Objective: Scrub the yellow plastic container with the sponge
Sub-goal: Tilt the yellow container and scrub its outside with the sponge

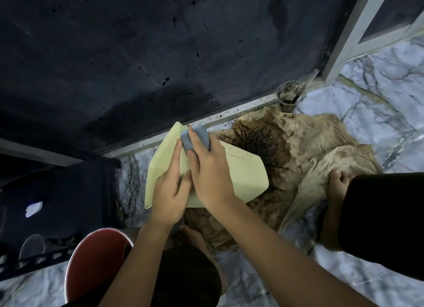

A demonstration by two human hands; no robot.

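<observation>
The pale yellow plastic container is held tilted above a stained cloth, its far corner pointing up and away. My left hand grips its near left edge, index finger stretched along the surface. My right hand presses a blue-grey sponge against the container's upper part, fingers curled over the sponge. Small dark specks dot the container's right side.
A beige cloth soaked with dark brown dirt lies on the marble floor. A clear cup of muddy stuff with a spoon stands by the dark wall. A red bucket sits at lower left, beside a black crate. My bare feet rest nearby.
</observation>
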